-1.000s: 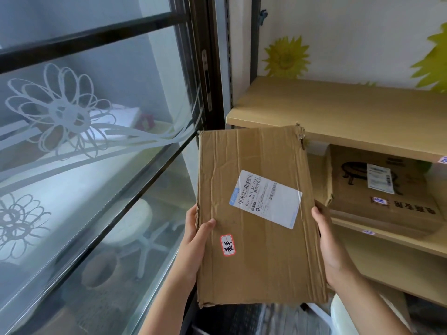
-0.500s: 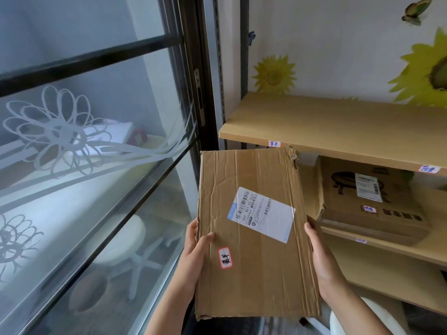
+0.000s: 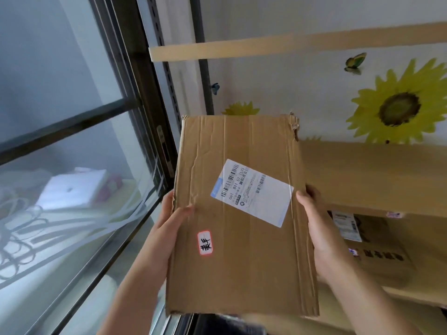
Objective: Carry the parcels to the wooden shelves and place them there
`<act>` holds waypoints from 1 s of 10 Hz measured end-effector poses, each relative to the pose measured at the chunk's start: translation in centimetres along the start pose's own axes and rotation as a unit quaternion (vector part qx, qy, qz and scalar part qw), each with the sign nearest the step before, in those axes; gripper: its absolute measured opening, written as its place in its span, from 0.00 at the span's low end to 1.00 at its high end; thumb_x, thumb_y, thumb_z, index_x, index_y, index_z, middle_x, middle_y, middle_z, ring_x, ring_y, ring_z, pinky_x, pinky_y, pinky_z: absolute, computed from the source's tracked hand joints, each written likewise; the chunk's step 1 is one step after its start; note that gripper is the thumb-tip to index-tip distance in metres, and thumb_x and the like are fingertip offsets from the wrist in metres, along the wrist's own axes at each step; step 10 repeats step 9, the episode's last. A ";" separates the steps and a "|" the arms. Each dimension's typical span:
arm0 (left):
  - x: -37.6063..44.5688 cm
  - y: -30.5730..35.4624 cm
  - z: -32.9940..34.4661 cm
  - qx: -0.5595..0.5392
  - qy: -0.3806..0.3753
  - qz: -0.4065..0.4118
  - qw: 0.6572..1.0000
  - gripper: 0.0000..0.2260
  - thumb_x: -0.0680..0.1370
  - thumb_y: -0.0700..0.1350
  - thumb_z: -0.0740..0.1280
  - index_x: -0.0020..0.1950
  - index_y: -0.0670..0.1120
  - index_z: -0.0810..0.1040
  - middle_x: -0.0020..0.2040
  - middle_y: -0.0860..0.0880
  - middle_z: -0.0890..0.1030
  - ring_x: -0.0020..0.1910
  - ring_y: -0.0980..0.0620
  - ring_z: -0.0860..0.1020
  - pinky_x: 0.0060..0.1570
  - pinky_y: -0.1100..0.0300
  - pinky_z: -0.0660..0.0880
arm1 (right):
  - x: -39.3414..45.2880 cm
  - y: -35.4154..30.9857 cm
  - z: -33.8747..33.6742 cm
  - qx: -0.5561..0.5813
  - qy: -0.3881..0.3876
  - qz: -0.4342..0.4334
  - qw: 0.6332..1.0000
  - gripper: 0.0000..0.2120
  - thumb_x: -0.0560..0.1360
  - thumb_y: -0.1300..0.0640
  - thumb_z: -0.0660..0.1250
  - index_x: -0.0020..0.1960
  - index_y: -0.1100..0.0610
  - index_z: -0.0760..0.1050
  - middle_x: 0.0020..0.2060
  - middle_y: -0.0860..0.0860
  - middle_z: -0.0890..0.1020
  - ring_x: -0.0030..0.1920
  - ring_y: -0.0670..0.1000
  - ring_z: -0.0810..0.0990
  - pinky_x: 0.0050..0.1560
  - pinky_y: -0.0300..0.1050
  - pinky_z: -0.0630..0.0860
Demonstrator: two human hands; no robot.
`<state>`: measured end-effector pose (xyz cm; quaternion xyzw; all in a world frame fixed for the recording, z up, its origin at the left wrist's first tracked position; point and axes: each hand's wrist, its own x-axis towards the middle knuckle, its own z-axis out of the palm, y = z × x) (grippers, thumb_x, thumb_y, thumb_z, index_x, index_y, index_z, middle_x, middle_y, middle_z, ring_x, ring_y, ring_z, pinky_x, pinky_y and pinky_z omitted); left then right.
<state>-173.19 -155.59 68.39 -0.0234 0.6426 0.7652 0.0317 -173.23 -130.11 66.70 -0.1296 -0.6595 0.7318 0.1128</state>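
I hold a flat, creased cardboard parcel (image 3: 244, 262) with a white shipping label and a small red-edged sticker. My left hand (image 3: 170, 226) grips its left edge and my right hand (image 3: 316, 228) grips its right edge. The parcel's far end overlaps the left end of a wooden shelf board (image 3: 375, 175). A higher wooden shelf board (image 3: 266, 47) crosses the top of the view. On the shelf below, partly hidden by my right hand, lies a brown printed parcel (image 3: 379, 252).
A dark-framed glass door (image 3: 72, 165) with white flower decals fills the left side. Its frame (image 3: 154, 112) stands close to the parcel's left edge. The white wall (image 3: 302, 88) behind the shelves carries sunflower and butterfly stickers.
The view has tilted upward and the parcel has risen: its far end, below the shelf board before, now overlaps that board. A higher shelf board has come into view. Both hands keep their grip.
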 end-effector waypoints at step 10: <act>26.3 8.4 8.0 0.399 -0.033 -0.035 0.916 0.22 0.82 0.58 0.62 0.71 0.48 0.74 0.64 0.43 0.82 0.60 0.42 0.82 0.64 0.51 0.75 | 20.4 -8.2 1.2 -0.217 0.015 0.002 0.976 0.22 0.81 0.48 0.58 0.72 0.56 0.69 0.66 0.55 0.76 0.62 0.57 0.76 0.56 0.47 0.71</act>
